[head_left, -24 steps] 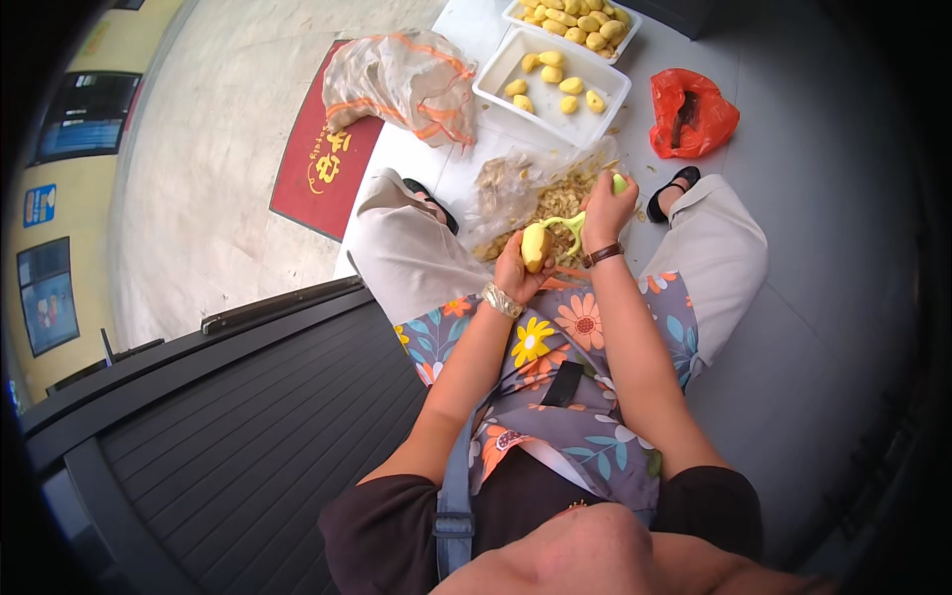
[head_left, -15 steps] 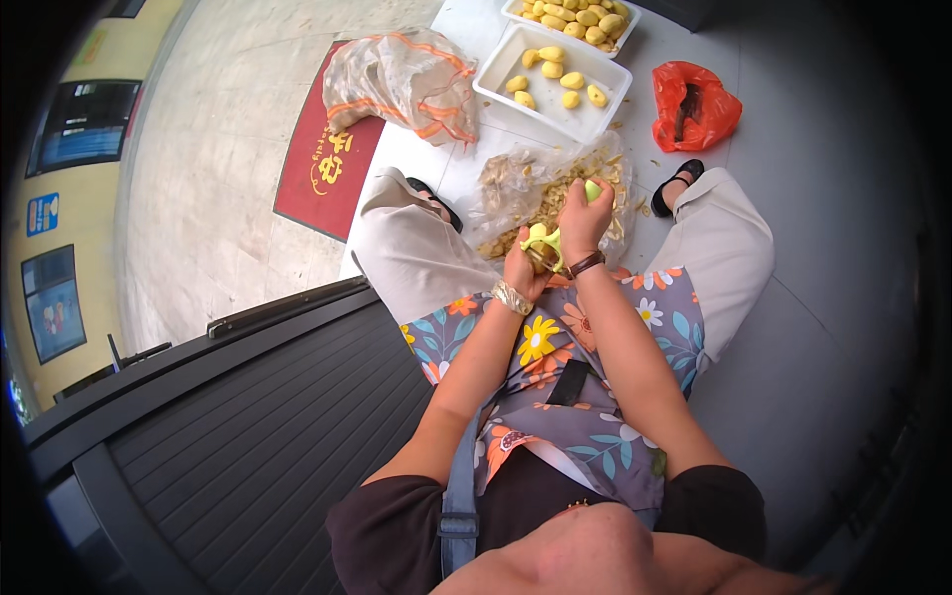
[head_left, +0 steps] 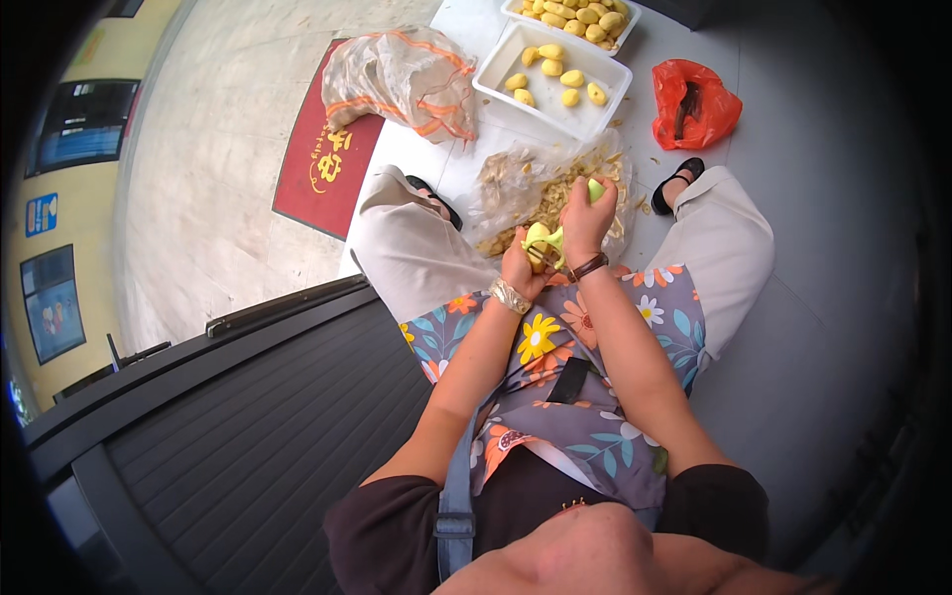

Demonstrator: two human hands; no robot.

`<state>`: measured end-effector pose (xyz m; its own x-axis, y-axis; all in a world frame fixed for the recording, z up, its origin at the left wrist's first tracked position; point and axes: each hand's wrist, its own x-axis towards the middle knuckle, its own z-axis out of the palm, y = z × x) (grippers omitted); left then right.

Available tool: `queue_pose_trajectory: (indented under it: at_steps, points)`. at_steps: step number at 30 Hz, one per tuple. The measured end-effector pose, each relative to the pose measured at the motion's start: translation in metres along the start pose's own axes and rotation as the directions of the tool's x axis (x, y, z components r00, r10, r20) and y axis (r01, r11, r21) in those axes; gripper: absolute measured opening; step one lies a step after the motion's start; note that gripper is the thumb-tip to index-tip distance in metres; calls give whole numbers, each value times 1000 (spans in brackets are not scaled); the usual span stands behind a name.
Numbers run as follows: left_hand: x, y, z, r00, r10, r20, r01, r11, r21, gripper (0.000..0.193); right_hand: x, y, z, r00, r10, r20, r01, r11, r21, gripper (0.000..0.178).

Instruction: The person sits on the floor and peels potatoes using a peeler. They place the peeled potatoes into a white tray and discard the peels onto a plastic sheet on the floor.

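Over my lap, my left hand (head_left: pixel 519 270) is closed around a potato (head_left: pixel 536 262), mostly hidden by fingers and tool. My right hand (head_left: pixel 587 223) grips a light green peeler (head_left: pixel 557 245); its handle end pokes out above the fist and its head lies against the potato. Just beyond both hands, brownish-yellow peelings (head_left: pixel 555 203) are heaped on a clear plastic bag (head_left: pixel 504 193) spread on the floor between my feet. Further off stands a white plastic tub (head_left: pixel 545 111) holding several peeled yellow potatoes (head_left: pixel 572 79).
Behind that tub is another tub (head_left: pixel 629 33) piled with potatoes. A red plastic bag (head_left: pixel 716 114) sits to the right, a translucent sack with orange stripes (head_left: pixel 397 84) to the left, partly over a red mat (head_left: pixel 297 183). A dark slatted panel (head_left: pixel 248 416) rises at my left side.
Both hands keep their holds and have barely moved. The peeler's head has shifted slightly over the potato. The tubs and bags stay where they were.
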<state>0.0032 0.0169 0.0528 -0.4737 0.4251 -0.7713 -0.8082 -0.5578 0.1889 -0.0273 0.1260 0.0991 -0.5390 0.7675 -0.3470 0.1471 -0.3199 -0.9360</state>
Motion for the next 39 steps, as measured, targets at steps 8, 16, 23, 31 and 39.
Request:
queue_pose_trajectory:
  at_steps: [8,16,23,31,39]
  points:
    - [-11,4,9,975,-2,223,-32,988,152,34,64,10,-14,957,-178,-229,142,976,-168,27]
    - [-5,0,5,973,150,173,-191,949,249,32,43,-1,-1,997,-49,-59,40,987,-154,30]
    - [-10,2,7,980,112,164,-138,979,154,35,78,15,-30,983,-10,-181,-11,993,-114,30]
    - [-6,0,3,974,157,164,-192,955,224,37,45,8,-5,985,-157,-68,128,938,-324,31]
    - [-14,5,10,977,37,212,-56,995,84,43,55,8,-28,986,-5,-167,-18,991,-135,29]
